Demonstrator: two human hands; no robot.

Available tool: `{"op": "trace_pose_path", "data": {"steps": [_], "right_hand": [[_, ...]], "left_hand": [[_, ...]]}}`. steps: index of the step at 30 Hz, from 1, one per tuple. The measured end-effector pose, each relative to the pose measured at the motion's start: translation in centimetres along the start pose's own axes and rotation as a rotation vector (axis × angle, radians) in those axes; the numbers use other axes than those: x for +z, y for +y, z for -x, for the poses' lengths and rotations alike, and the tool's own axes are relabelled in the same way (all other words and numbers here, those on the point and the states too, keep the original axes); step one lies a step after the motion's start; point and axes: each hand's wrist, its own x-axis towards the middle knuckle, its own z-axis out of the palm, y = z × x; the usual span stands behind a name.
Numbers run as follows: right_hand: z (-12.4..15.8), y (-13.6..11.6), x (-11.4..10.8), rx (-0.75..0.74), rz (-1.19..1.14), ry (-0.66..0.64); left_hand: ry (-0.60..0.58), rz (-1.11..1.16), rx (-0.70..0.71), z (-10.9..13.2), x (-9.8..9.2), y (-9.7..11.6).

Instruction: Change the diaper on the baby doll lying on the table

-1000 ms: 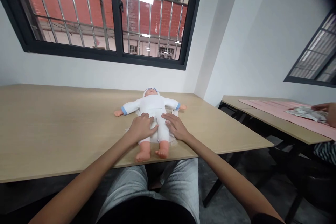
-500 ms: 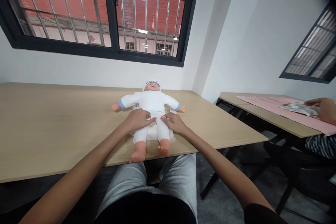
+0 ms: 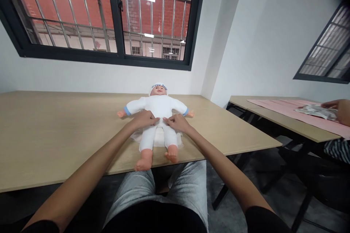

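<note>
Both left hand (image 3: 144, 119) and right hand (image 3: 176, 122) lay flat, fingers loosely together, on the doll (image 3: 158, 106); we judged it light, soft, best gripped at the trunk.

Blue lettering on the band of the doll's cap (image 3: 158, 87), center frame, too small to read. No other text legible.

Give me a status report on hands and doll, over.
Status: left hand and right hand flat on the doll at its waist. Face up on the table, feet at near edge. Nothing in the way.
</note>
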Motion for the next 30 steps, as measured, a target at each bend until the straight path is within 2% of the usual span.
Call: {"op": "trace_pose_path", "data": {"steps": [4, 6, 10, 15, 21, 25, 30], "right_hand": [[-0.9, 0.3, 0.6, 0.043, 0.01, 0.027], [-1.0, 0.3, 0.9, 0.056, 0.031, 0.099], [-0.6, 0.0, 1.2, 0.031, 0.099, 0.254], [-0.3, -0.3, 1.0, 0.028, 0.116, 0.247], [-0.4, -0.4, 1.3, 0.018, 0.081, 0.281], [-0.4, -0.2, 1.6, -0.005, 0.063, 0.288], [-0.4, 0.4, 1.9, -0.064, 0.132, 0.31]], "left_hand": [[-0.092, 0.337, -0.082, -1.2, 0.2, -2.2], [-0.025, 0.462, -0.081, -1.3, 0.5, -2.7], [0.213, 0.634, -0.064, -0.8, 1.2, -2.8], [0.273, 0.677, -0.061, -0.8, 1.8, -2.8], [0.381, 0.568, 0.047, -0.8, 2.4, -2.7], [0.395, 0.317, 0.122, -0.6, 2.8, -2.5], [0.439, -0.033, 0.062, -0.3, 3.0, -2.0]]}}
